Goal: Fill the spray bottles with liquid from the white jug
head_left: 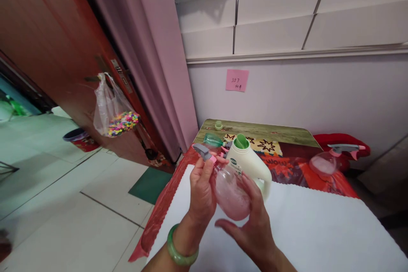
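Wall note [237, 80] reading 357, left hand [200, 191], right hand [256, 223] holding spray bottle [231, 195]

A white jug [247, 159] with a green cap stands on the counter [287, 131]. Just behind it is a green bottle [212, 140], and a small green lid [218, 125] sits near the far edge. A spray bottle [321, 164] rests on the right on red sheeting [162, 204]. A pink note [236, 80] sticks to the wall. A bag [111, 112] of beads hangs from the door [47, 42].
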{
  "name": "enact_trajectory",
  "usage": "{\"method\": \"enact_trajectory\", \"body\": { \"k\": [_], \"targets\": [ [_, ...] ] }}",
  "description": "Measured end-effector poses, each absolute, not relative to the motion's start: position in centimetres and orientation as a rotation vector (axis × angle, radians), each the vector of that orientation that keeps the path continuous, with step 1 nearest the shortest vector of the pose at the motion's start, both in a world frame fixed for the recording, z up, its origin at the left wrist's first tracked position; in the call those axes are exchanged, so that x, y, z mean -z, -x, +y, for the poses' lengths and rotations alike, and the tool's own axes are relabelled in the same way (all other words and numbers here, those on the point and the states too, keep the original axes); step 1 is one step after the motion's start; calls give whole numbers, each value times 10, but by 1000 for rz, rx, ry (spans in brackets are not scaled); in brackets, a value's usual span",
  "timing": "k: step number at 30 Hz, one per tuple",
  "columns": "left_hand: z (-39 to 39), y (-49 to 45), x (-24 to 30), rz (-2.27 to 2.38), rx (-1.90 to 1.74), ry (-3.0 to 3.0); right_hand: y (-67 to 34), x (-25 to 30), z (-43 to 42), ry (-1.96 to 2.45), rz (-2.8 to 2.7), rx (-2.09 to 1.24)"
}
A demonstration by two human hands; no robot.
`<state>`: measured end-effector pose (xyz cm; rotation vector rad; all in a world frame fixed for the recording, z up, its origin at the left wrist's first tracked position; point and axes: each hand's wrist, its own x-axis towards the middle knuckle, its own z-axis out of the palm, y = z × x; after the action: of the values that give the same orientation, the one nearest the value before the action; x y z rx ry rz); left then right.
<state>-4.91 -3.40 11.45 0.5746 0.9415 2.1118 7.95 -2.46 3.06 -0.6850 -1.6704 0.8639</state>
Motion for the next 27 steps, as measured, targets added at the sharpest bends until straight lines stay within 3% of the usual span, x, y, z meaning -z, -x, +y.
{"method": "enact_trajectory", "body": {
  "k": [2,5,8,14,17,20,27],
  "targets": [
    [-33,49,-114,928,-2086,-537,-79,-27,-22,703,-1732,-644],
    [-32,51,-112,870,-2006,-520,-81,-27,-23,769,-1703,-674],
    [-32,54,-110,770,-1938,-560,-83,-32,-28,735,-1578,-1034],
    [-35,56,-105,649,-1855,-543,-81,-48,-37,556,-1076,-2074],
    [-35,57,-105,672,-1888,-542,-80,-48,-37,513,-873,-2267],
    [-33,58,-107,762,-1946,-536,-82,-42,-34,633,-1030,-2074],
    [-32,54,-113,920,-2061,-590,-80,-20,-23,733,-1705,-779]
  ]
}}
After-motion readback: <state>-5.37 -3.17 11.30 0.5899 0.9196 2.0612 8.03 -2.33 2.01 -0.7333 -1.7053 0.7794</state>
